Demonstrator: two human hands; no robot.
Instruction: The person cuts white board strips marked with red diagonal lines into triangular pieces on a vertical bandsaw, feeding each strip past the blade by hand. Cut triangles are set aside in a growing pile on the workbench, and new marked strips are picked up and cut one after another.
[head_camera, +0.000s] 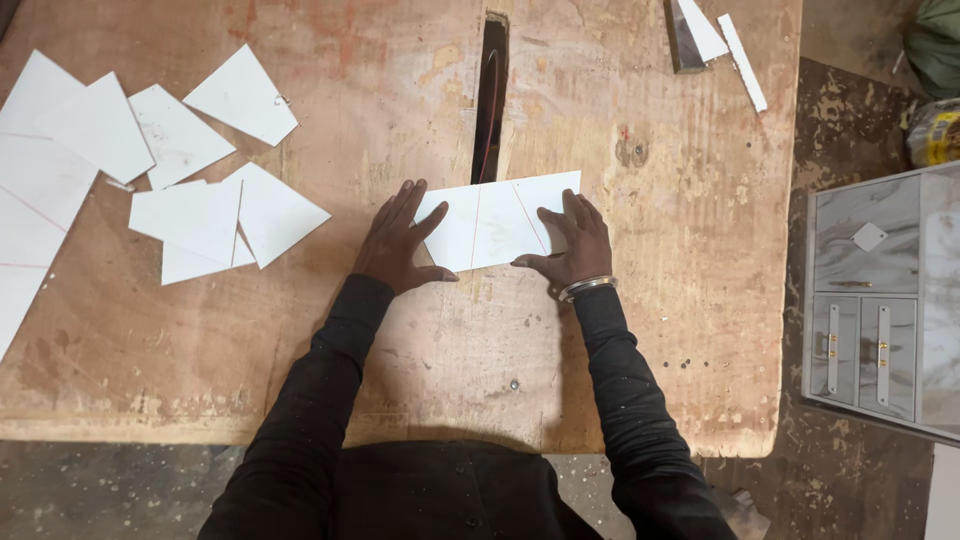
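A white rectangular panel (497, 222) with thin red lines drawn across it lies flat on the wooden saw table (650, 330), just in front of the blade slot (491, 95). My left hand (398, 243) presses on the panel's left end, fingers spread. At the right end, my right hand (575, 241), with a metal bangle at the wrist, holds the panel down. Both arms wear black sleeves.
Several cut white pieces (190, 215) are scattered over the table's left side. Two narrow white strips (742, 47) and an offcut lie at the top right. A small grey marbled cabinet (880, 300) stands on the floor to the right.
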